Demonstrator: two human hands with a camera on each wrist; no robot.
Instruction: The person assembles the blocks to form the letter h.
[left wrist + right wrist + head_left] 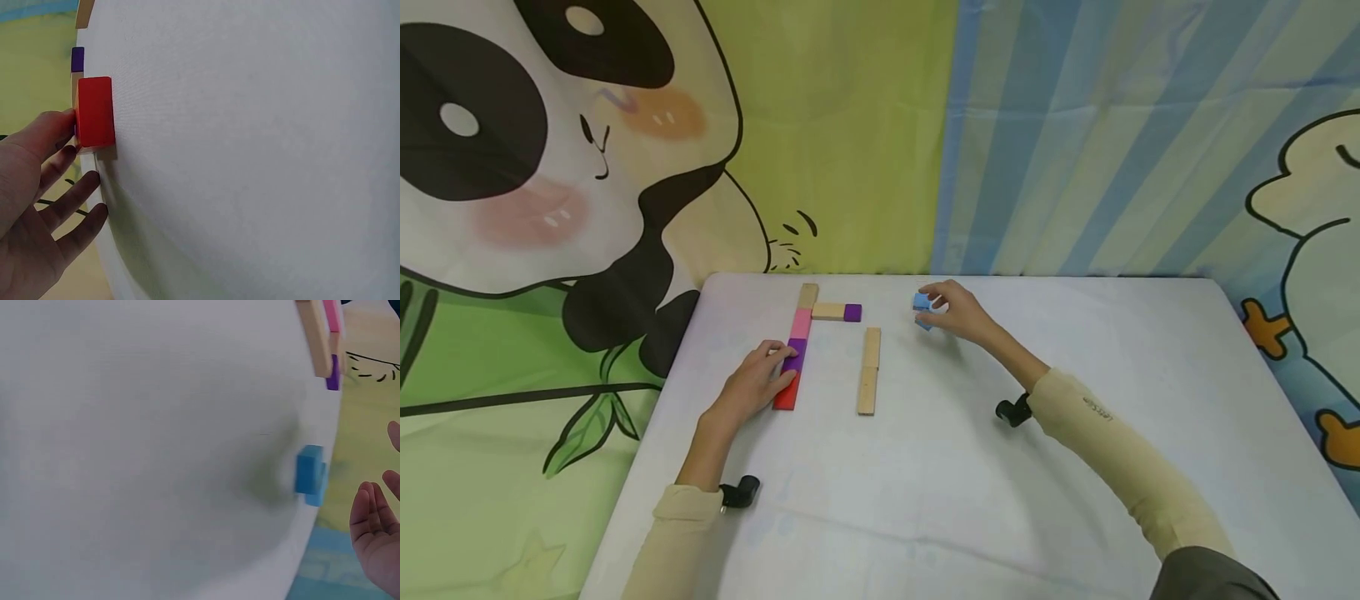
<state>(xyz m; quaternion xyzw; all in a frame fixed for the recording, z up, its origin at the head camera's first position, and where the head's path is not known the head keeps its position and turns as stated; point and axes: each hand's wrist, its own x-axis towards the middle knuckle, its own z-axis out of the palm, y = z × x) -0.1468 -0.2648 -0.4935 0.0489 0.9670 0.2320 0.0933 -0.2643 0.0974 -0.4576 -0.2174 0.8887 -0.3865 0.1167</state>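
A row of wooden blocks runs away from me at the left of the table: a red block (786, 397), a purple block (795, 357), a pink block (801, 323) and a natural wood block (808, 295). My left hand (750, 385) rests its thumb and index finger on the red and purple blocks; its other fingers stay loose in the left wrist view. Light blue blocks (309, 470) stand near the far edge. Over them is my right hand (957, 313), thumb and fingers apart; the right wrist view shows a gap between hand and blocks.
From the row's pink part a wood block (828, 312) with a purple block (853, 312) at its end sticks out to the right. Two wood blocks (868, 371) lie end to end farther right. Printed curtains (842, 142) hang behind the white table (1120, 392).
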